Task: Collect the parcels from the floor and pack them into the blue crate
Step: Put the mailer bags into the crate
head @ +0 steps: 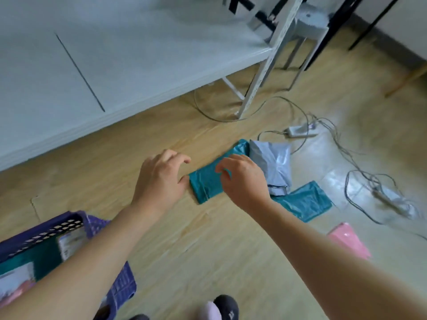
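blue crate (97,227) lower left, parcels (69,245) inside | left hand (159,179): fingers loosely curled, released, beside teal parcel (205,185) on floor (208,250) | right hand (242,179): fingers curled over it, grasp cannot tell | grey parcel (275,162) touching it

no text, brand or number can be read anywhere. two white printed panels (69,245) on the parcels inside the blue crate (97,227) carry dark and coloured marks, but blur leaves them illegible. a pale mark on the dark shoe (227,306) is too smeared to read. the teal parcel (205,185), the grey parcel (275,165) and the pink parcel (349,243) on the floor show no lettering that can be made out.
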### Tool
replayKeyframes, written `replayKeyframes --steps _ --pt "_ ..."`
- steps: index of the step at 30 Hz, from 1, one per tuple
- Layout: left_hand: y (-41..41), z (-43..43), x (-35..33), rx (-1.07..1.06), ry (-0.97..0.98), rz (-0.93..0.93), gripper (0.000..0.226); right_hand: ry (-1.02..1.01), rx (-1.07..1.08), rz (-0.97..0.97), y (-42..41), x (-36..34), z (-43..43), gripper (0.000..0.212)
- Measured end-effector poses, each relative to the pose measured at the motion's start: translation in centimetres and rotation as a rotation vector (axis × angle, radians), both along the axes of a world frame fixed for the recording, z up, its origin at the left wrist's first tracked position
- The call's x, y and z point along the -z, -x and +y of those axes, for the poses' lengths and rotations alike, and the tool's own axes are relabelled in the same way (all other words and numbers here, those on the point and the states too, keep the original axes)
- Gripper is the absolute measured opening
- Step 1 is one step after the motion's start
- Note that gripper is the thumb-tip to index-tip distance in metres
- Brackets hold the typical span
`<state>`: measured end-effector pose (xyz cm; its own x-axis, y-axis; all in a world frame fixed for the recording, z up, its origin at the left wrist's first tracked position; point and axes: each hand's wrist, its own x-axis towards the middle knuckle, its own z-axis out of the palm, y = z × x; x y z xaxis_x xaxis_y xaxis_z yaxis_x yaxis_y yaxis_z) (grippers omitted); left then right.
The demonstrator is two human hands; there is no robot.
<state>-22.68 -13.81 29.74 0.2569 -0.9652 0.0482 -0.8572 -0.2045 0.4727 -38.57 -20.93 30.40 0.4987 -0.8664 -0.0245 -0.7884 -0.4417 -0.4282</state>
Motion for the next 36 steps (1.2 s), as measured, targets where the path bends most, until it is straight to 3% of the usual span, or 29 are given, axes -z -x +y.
replayKeyframes --steps 6,11,17,26,31,36 --pt "7.3 -3.3 -6.7 0.071 -0.113 0.069 0.034 -0.091 0.156 0.036 9.5 -6.1 -1.8 0.024" --pt "14.1 -6.4 -9.0 0.139 -0.225 0.106 0.036 -0.176 0.231 0.023 16.2 -9.1 -3.9 0.028" --pt "25.4 -12.2 -10.4 0.251 -0.217 0.15 0.035 -0.21 0.338 0.047 26.0 -10.4 -7.3 0.027" --pt "40.6 -19.6 -7.8 0.497 -0.393 0.178 0.036 -0.335 0.59 0.147 43.3 -9.1 -10.8 0.03" --pt "48.5 -25.7 -5.4 0.581 -0.488 0.182 0.038 -0.396 0.81 0.128 51.5 -5.5 -14.5 0.03" --pt "56.9 -31.9 0.4 0.635 -0.569 0.199 0.04 -0.482 0.888 0.078 58.4 -0.1 -20.0 0.03"
